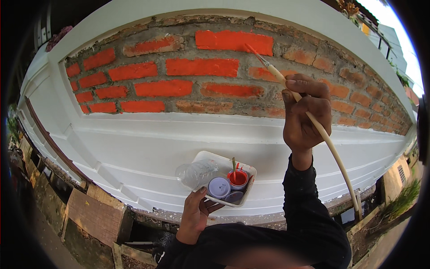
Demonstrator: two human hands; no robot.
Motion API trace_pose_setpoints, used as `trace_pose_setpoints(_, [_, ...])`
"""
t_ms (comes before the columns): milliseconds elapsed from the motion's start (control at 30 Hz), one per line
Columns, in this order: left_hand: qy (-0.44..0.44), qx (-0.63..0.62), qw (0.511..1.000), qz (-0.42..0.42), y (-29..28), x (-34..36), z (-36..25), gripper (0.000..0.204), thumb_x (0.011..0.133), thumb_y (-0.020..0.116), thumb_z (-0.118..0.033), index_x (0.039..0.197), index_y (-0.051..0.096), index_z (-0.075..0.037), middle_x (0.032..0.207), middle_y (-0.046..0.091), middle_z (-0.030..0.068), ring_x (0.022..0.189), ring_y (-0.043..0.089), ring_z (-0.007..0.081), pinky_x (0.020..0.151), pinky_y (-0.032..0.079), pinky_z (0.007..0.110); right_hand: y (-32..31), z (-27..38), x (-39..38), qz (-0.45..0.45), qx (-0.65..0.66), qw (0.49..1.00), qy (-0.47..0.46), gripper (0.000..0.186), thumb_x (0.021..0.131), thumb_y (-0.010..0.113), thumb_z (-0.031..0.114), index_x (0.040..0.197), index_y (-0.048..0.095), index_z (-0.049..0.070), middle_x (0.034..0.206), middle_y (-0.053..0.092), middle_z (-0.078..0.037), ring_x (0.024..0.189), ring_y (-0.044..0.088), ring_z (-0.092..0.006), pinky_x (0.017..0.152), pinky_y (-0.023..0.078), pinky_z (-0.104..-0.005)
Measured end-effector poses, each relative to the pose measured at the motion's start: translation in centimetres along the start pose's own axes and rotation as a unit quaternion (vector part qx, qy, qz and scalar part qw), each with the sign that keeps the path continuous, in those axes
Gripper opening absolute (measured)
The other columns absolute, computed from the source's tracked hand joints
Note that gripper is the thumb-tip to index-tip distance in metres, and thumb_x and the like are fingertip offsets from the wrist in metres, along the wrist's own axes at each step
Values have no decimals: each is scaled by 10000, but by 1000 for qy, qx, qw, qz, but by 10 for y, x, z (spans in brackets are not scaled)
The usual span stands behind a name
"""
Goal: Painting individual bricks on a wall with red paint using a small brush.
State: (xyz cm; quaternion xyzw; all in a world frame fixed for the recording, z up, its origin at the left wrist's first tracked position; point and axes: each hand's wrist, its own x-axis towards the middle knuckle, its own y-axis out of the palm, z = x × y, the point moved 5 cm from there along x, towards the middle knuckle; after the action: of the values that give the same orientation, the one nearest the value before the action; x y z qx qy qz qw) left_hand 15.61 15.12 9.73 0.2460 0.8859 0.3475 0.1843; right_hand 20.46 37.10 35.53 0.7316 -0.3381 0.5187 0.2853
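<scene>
My right hand (309, 112) is closed around the long cream handle of a paintbrush (274, 71). Red paint coats the bristles, whose tip is at the lower edge of a bright red-orange painted brick (233, 41). Low in front of the white wall, my left hand (195, 215) grips the near rim of a white plastic tray (251, 175). In that tray are an open tub of red paint (238, 178) with a stick in it, a tub with a pale lid (219, 187), a dark round piece (234, 197) and a clear plastic bottle (196, 172).
Several bricks on the left of the wall panel are red-orange; the bare bricks (358, 99) on the right are dull. Grey mortar separates them. A white ledge (134, 134) runs below. Paving slabs (94, 215) and a ditch lie lower left, with grass (403, 199) at right.
</scene>
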Motion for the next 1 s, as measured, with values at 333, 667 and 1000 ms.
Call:
trace_pose_setpoints(333, [7,-26,1000,-3,-4,0,3,470,982,629,-296,1315,525,19,1214,666,159,1074,714,315,909,625,499,-7,-9,9,16,16,1000,-9,242,853,698,-135,907,521,20,1004,674,-176,977,707,-270,810,631,-360])
trace_pose_setpoints(667, [4,-36,999,-13,-6,-2,10,475,980,635,-306,1310,524,17,1200,671,161,1067,716,314,904,628,494,-18,-28,12,-79,51,985,142,212,915,688,-86,990,514,9,899,676,-139,887,744,-218,780,659,-303])
trace_pose_setpoints(1000, [-2,-33,999,-20,-4,-3,12,448,983,626,-286,1293,539,26,1180,677,159,1049,720,307,898,628,487,-22,-46,16,-116,9,971,209,238,898,747,-34,937,519,17,827,672,-119,808,750,-181,693,643,-238])
